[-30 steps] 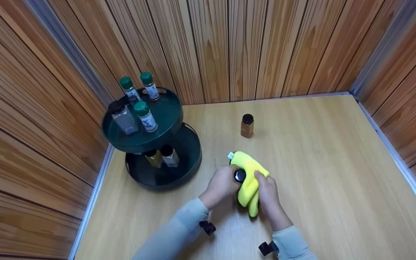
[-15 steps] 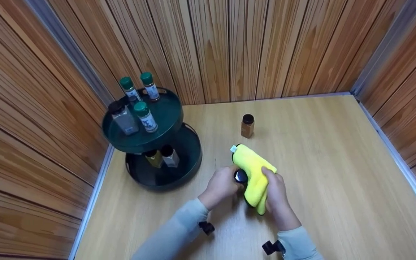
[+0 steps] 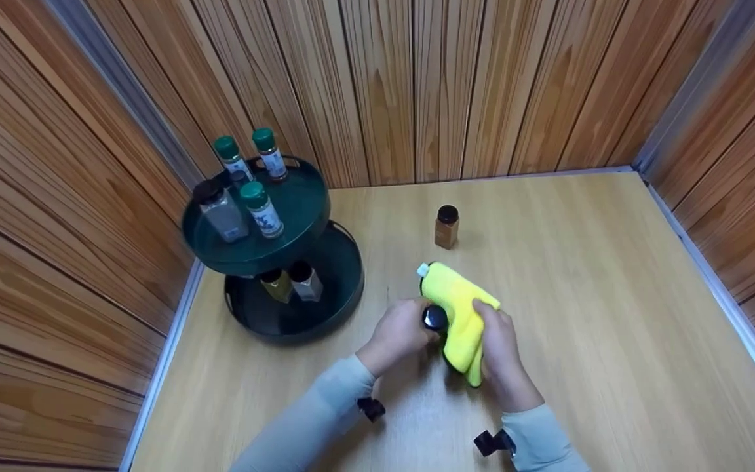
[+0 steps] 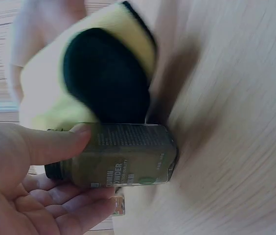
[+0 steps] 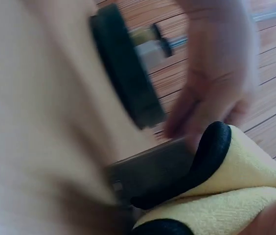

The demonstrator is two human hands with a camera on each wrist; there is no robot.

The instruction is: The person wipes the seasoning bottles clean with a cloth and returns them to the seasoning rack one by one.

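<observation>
My left hand (image 3: 405, 330) grips a spice jar with a dark cap, labelled as cumin powder. In the left wrist view the jar (image 4: 128, 159) is held between thumb and fingers, its base near the tabletop. My right hand (image 3: 501, 344) holds a folded yellow cloth (image 3: 459, 308) with a dark edge and a small white tag. The cloth lies against the jar's side; from above, only the black cap (image 3: 435, 318) shows beside it. Seen from the right wrist, the cloth (image 5: 236, 191) covers part of the jar (image 5: 152, 169).
A two-tier dark green turntable rack (image 3: 286, 324) stands at the left, with several spice jars on its tiers. One brown spice jar (image 3: 447, 227) with a dark cap stands on the wooden table (image 3: 600, 314) beyond the hands. Wood-panelled walls (image 3: 390, 92) enclose the back and sides.
My right hand has moved slightly right and up with the cloth, which now looks more spread out. My left hand keeps its grip on the jar in nearly the same place.
</observation>
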